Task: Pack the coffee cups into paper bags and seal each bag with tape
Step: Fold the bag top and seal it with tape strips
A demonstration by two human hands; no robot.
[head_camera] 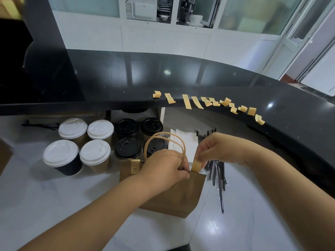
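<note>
Our left hand point(164, 166) is clamped on the top of the paper bag point(174, 194) at lower centre of the frame, so the mouth stays closed while our right hand point(215, 147) pinches a tape strip point(195, 165) over its edge, coffee cups point(96, 153) waiting left on the tabletop point(45, 205).

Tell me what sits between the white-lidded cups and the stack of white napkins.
In the head view, four black-lidded paper cups stand between the white-lidded cups and the white napkins.

No text could be read anywhere: the tape strips point(208, 104) bore small dark marks too tiny to make out, as did the strip point(134, 167) just left of the left-hand fingers point(183, 171).
</note>
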